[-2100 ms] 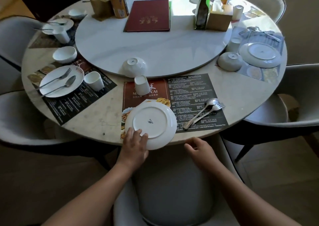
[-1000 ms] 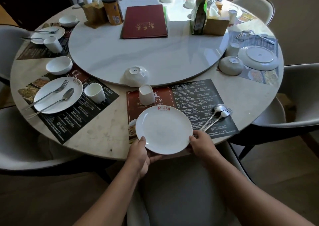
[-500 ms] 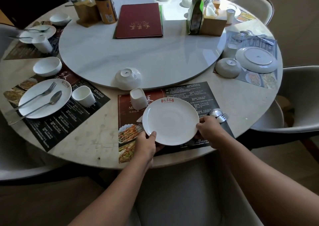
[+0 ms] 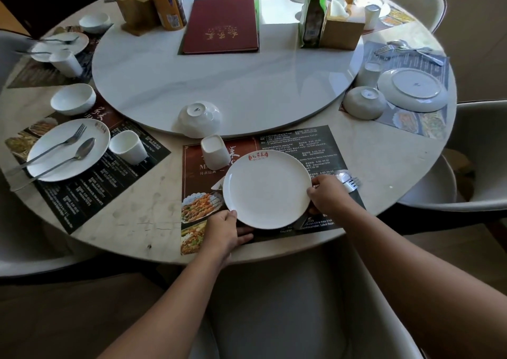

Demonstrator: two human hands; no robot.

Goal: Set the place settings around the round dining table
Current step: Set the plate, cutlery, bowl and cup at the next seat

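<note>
1. The round dining table (image 4: 137, 221) carries a raised turntable (image 4: 219, 84) in the middle. That leaves only a ring of open surface for the settings, and the near table edge lies just behind the work.
2. The near placemat (image 4: 301, 144) marks the setting in hand. Its far-right part is bare, while its near edge runs close to the table edge.
3. The plate (image 4: 267, 191) sits face up over the middle of this mat. Whether it lies fully flat cannot be told, since fingers are beneath it.
4. The left hand (image 4: 222, 232) holds the plate's near-left rim, thumb on top and fingers under it. The right hand (image 4: 327, 197) grips the right rim in the same way.
5. The step appears to be seating the plate. The next move likely calls for lowering it flat and sliding the fingers out sideways.
6. An upturned bowl (image 4: 199, 118) rests on the turntable's near rim.
7. An upturned cup (image 4: 214, 151) stands just beside the plate's far-left rim, so there is little slack there.
8. The fork and spoon (image 4: 349, 183) lie partly hidden beyond the right hand. They probably go onto the plate afterwards.
</note>
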